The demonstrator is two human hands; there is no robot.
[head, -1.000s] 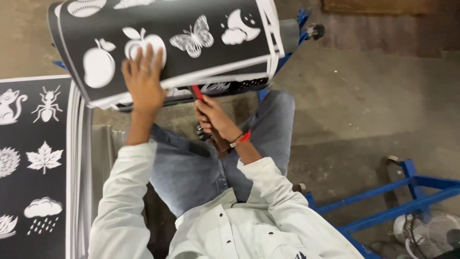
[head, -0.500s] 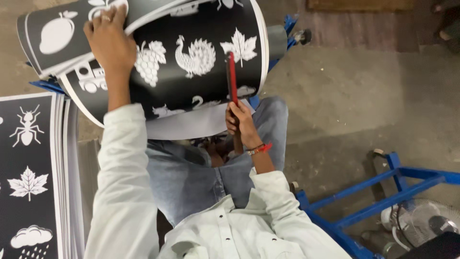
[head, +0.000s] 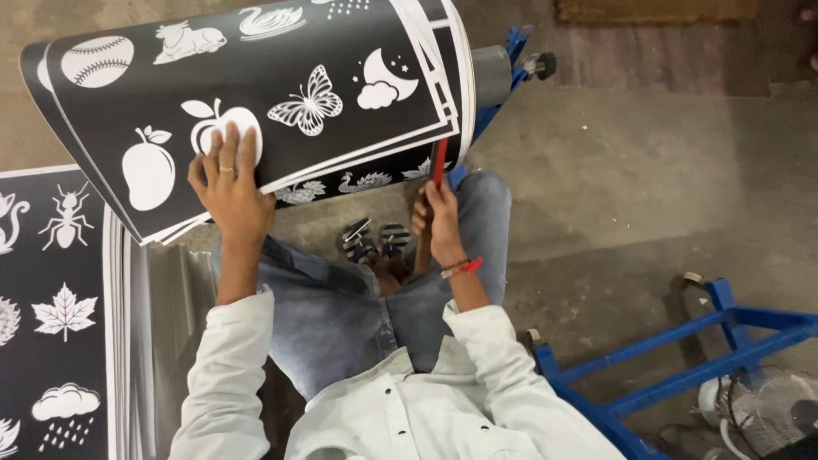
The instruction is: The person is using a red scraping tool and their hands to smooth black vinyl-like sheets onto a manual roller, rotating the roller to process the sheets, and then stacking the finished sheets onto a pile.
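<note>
- Head view, looking down over lap and floor.
- Left hand point(head: 228, 183) pressed flat, fingers point(head: 223, 153) spread, on curled black sheets point(head: 256, 94) printed with white pictures, apparently to steady the bundle.
- Right hand point(head: 439, 217) closed around a red tool point(head: 439, 163), tip at the sheets' lower edge.
- More printed sheets point(head: 51, 315) stacked at left; blue frame point(head: 682, 341) at right.

Left hand point(head: 226, 183) flat on curled black picture sheets point(head: 256, 94); right hand point(head: 439, 217) grips red tool point(head: 439, 162) beneath sheet edge
</note>
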